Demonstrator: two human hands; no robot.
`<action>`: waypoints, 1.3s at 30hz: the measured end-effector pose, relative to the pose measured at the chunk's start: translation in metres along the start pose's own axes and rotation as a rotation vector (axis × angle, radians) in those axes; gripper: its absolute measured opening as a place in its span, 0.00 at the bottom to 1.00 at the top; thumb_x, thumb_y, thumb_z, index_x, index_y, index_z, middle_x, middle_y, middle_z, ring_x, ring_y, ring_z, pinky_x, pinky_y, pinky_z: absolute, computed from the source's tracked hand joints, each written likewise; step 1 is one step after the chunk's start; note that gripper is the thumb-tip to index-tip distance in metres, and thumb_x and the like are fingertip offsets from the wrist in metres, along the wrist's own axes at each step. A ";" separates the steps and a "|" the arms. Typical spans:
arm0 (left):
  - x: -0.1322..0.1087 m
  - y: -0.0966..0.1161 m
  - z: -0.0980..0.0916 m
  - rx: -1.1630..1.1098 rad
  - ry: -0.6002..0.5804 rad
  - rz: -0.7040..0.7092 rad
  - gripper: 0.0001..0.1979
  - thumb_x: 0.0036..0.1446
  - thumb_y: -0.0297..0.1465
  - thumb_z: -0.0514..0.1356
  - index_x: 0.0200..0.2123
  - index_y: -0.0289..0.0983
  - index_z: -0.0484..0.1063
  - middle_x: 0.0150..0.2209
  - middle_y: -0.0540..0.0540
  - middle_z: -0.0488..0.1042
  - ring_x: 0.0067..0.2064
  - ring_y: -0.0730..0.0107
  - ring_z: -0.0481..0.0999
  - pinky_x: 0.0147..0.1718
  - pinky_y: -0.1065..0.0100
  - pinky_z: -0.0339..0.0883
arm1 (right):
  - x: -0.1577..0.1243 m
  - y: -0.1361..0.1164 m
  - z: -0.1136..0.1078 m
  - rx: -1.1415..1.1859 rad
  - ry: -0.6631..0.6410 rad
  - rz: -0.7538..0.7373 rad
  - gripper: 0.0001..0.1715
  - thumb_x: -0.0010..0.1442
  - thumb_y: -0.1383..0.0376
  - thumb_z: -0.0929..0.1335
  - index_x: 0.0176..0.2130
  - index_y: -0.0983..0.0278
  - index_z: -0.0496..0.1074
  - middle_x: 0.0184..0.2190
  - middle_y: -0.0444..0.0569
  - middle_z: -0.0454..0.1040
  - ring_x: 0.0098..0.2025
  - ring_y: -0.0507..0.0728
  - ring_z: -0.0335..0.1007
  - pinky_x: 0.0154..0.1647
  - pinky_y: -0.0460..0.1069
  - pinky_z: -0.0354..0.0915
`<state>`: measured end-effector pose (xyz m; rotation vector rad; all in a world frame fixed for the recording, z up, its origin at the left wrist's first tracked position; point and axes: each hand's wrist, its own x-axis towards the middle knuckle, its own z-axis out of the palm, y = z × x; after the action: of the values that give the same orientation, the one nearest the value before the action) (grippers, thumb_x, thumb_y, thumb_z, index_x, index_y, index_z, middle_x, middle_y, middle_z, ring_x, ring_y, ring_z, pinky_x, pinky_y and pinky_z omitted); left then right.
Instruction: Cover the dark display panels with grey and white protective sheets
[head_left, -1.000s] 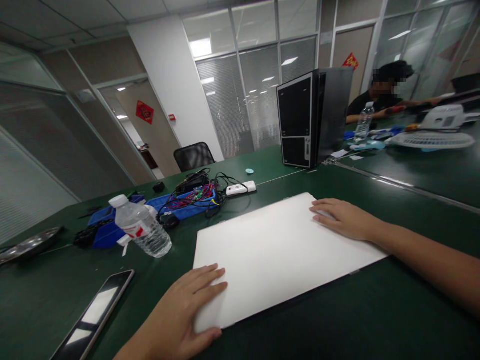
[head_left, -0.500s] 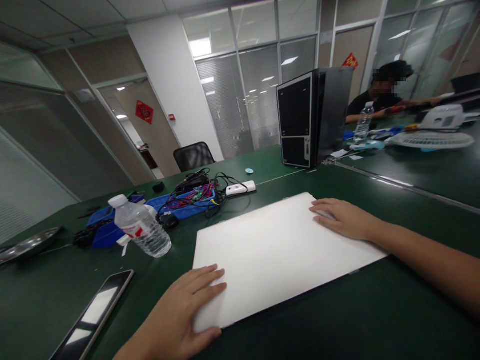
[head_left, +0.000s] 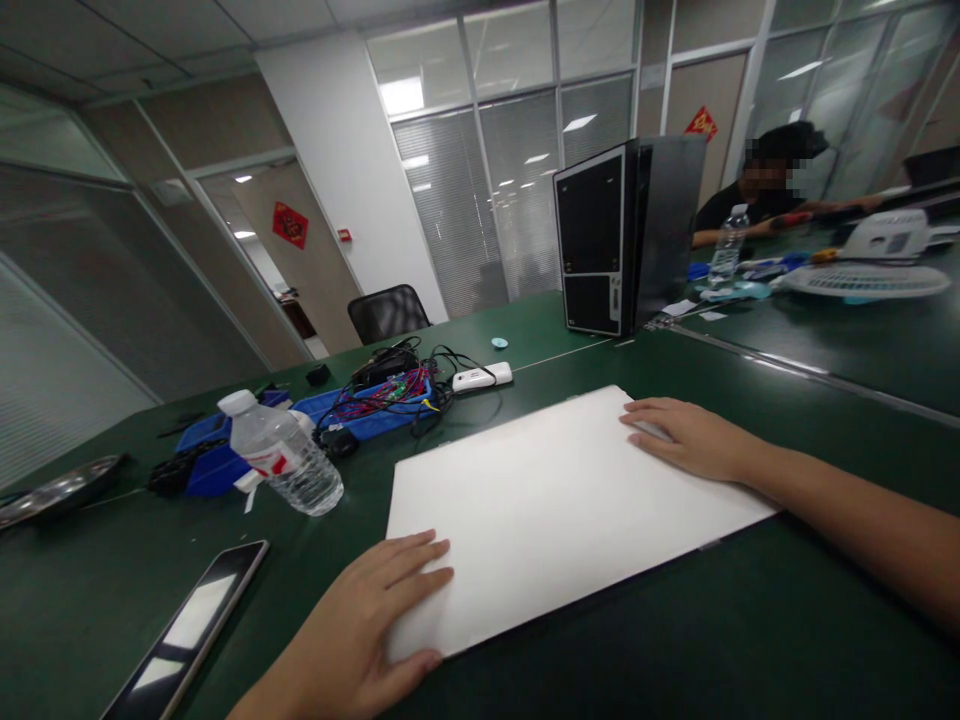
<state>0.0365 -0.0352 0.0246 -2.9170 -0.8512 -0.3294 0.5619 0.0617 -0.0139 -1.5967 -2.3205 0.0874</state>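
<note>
Through the head camera I see the white board (head_left: 562, 510), which lies flat on the green table (head_left: 637, 650) in front of me; my left hand (head_left: 367, 615) rests at its left end and my right hand (head_left: 690, 440) rests on its right side, well apart from each other, both with the fingers loosely stretched out. To the left of the board I see a water bottle (head_left: 292, 465) and a device with a dark, shiny screen (head_left: 187, 630), while farther back a black computer case (head_left: 596, 230) stands upright.
</note>
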 end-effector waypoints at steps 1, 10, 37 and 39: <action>0.001 0.001 -0.001 0.006 -0.003 0.002 0.32 0.59 0.44 0.65 0.66 0.49 0.67 0.65 0.43 0.75 0.64 0.49 0.76 0.59 0.51 0.76 | 0.000 0.000 0.000 0.001 -0.001 0.000 0.38 0.70 0.40 0.59 0.63 0.58 0.75 0.67 0.55 0.70 0.67 0.69 0.66 0.68 0.68 0.63; 0.003 0.002 -0.005 0.063 0.011 0.024 0.35 0.56 0.51 0.67 0.65 0.48 0.69 0.63 0.40 0.77 0.61 0.46 0.79 0.55 0.49 0.79 | 0.000 -0.001 -0.001 0.006 0.002 -0.006 0.38 0.70 0.40 0.59 0.63 0.58 0.75 0.67 0.55 0.70 0.67 0.69 0.66 0.68 0.69 0.62; -0.003 -0.003 -0.001 -0.070 -0.011 -0.018 0.30 0.61 0.43 0.64 0.65 0.48 0.70 0.65 0.42 0.75 0.66 0.47 0.74 0.60 0.47 0.74 | 0.000 -0.001 -0.001 0.039 0.003 0.005 0.35 0.70 0.42 0.61 0.62 0.57 0.76 0.66 0.54 0.71 0.67 0.69 0.66 0.69 0.68 0.62; -0.005 -0.005 0.000 -0.123 0.026 -0.038 0.27 0.63 0.42 0.63 0.65 0.49 0.71 0.65 0.43 0.75 0.67 0.48 0.73 0.62 0.47 0.73 | 0.000 -0.002 -0.001 0.052 0.010 0.004 0.35 0.70 0.42 0.61 0.62 0.57 0.76 0.66 0.54 0.71 0.67 0.69 0.66 0.69 0.68 0.61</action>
<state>0.0301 -0.0335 0.0233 -3.0041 -0.9147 -0.4362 0.5603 0.0605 -0.0125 -1.5736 -2.2887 0.1397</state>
